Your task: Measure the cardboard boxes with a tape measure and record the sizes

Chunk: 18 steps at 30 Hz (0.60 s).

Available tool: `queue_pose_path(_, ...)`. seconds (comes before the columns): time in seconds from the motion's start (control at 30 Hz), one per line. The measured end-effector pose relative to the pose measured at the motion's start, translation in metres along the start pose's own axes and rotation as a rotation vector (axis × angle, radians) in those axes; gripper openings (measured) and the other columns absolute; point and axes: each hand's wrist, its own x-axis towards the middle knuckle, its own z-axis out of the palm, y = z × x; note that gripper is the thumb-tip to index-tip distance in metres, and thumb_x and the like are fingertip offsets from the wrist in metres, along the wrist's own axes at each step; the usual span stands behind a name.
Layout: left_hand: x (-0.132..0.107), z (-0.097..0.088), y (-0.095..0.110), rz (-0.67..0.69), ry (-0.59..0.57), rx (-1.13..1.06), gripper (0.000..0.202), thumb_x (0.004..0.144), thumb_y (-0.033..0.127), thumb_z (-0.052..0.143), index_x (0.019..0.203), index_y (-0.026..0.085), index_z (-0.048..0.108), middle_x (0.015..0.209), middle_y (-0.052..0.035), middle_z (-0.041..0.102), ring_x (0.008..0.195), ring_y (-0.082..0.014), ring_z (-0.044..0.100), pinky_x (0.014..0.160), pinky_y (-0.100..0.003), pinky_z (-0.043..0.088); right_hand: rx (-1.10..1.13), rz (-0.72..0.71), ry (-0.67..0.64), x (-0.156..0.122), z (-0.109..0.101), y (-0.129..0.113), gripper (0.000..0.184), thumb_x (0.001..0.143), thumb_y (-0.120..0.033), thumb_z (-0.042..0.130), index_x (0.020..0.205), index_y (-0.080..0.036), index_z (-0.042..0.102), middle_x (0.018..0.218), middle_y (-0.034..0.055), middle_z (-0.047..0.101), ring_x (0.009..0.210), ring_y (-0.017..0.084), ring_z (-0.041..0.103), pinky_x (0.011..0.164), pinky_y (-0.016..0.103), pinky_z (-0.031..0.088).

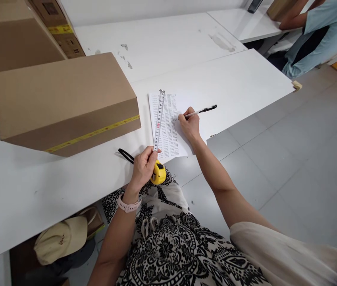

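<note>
My left hand (145,167) is closed around a yellow tape measure (158,173) at the table's near edge. Its white blade (159,119) is pulled out and lies over a printed sheet of paper (170,131). A black wrist strap (126,155) trails from the tape measure onto the table. My right hand (188,124) rests on the sheet and grips a pen (201,111), with the tip touching the paper. A brown cardboard box (64,101) with a yellow tape stripe stands just left of the sheet.
The white table (239,85) ends at the right over a grey tiled floor. More cardboard boxes (22,35) stand at the far left. Another person in a light blue top (317,35) sits at the back right. A beige cap (61,238) lies under the table.
</note>
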Motion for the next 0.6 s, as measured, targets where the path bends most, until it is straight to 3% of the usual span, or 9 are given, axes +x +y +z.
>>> queue_pose_path(0.6, 0.0000, -0.0003, 0.0032, -0.019, -0.014, -0.008, 0.021, 0.099, 0.032, 0.049, 0.090, 0.021, 0.065, 0.061, 0.0037, 0.052, 0.051, -0.0099, 0.040, 0.049, -0.024, 0.032, -0.010, 0.020, 0.001, -0.0001, -0.0016, 0.0014, 0.023, 0.074, -0.014, 0.053, 0.067, -0.024, 0.033, 0.060, -0.0057, 0.032, 0.058, 0.011, 0.032, 0.058, 0.030, 0.025)
